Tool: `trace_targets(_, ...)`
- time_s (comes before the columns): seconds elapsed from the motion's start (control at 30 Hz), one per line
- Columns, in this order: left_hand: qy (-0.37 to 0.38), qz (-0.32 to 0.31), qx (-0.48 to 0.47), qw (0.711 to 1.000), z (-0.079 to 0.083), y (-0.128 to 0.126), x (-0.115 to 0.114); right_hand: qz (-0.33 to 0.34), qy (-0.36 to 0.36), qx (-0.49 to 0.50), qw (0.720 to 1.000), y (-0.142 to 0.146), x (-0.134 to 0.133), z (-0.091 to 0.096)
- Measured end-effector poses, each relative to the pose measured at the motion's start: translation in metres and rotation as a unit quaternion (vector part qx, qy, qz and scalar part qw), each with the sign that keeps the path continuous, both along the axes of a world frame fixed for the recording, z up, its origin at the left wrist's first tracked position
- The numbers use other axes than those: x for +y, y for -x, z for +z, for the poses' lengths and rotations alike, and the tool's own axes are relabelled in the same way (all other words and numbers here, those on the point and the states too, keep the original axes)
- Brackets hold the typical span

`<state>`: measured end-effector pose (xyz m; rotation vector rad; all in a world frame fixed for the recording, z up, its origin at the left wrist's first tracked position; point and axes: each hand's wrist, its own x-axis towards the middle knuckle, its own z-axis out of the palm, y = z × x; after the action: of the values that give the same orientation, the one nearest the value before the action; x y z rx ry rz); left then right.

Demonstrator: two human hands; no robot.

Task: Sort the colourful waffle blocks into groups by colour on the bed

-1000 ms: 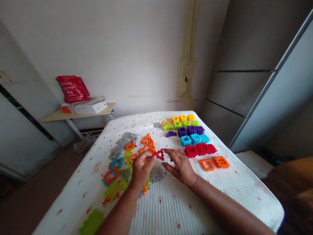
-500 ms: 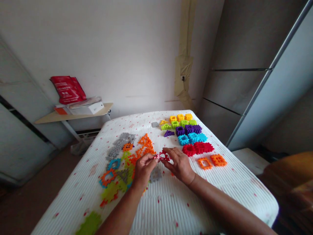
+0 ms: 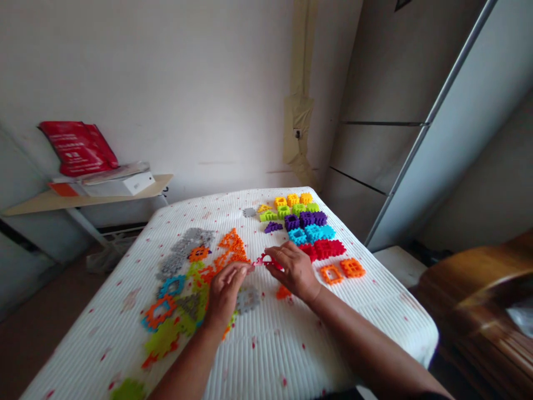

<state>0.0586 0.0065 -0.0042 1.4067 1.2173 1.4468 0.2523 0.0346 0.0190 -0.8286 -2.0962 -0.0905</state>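
Observation:
Between my hands is a red toothed building piece (image 3: 263, 259) with an opening in it, held just above the cloth. My right hand (image 3: 293, 269) is closed on its right end, fingers over the top and thumb below. At the left end, the pinched thumb and forefinger of my left hand (image 3: 227, 289) meet the piece's tip. Stacked red toothed pieces (image 3: 328, 249) lie just beyond my right hand. A small orange piece (image 3: 283, 292) lies beside that hand, partly hidden. A grey piece (image 3: 249, 300) is next to my left hand.
Loose grey pieces (image 3: 183, 253), orange triangles (image 3: 233, 244) and lime pieces (image 3: 162, 338) spread at left. Cyan (image 3: 312, 232), purple (image 3: 306, 219), lime and yellow stacks (image 3: 292, 199) form rows at back right. Orange frames (image 3: 332, 274) sit at right. A side table (image 3: 33, 203) holds a red bag (image 3: 77, 147).
The view has turned a little to the right, so everything sits further left. My left hand has drawn slightly away from my right along the red piece, and more of the piece shows.

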Motion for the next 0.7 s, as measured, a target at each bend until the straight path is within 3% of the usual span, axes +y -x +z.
trace_targets(0.13, -0.013, 0.060, 0.007, 0.998, 0.001, 0.005, 0.002, -0.095, -0.013, 0.036, 0.995, -0.039, 0.015, 0.021)
trace_targets(0.23, -0.013, 0.078, 0.016, 0.997, 0.003, 0.006, 0.003, -0.122, -0.010, -0.014, 0.992, -0.059, 0.023, 0.028)
trace_targets(0.47, -0.010, 0.078, 0.001, 0.997, -0.001, 0.006, 0.004, -0.099, 0.070, -0.252, 0.960, -0.041, 0.023, 0.013)
trace_targets(0.7, -0.001, 0.067, -0.006, 0.998, -0.004, 0.009, 0.005, -0.095, 0.106, -0.287, 0.947, -0.034, 0.023, 0.009)
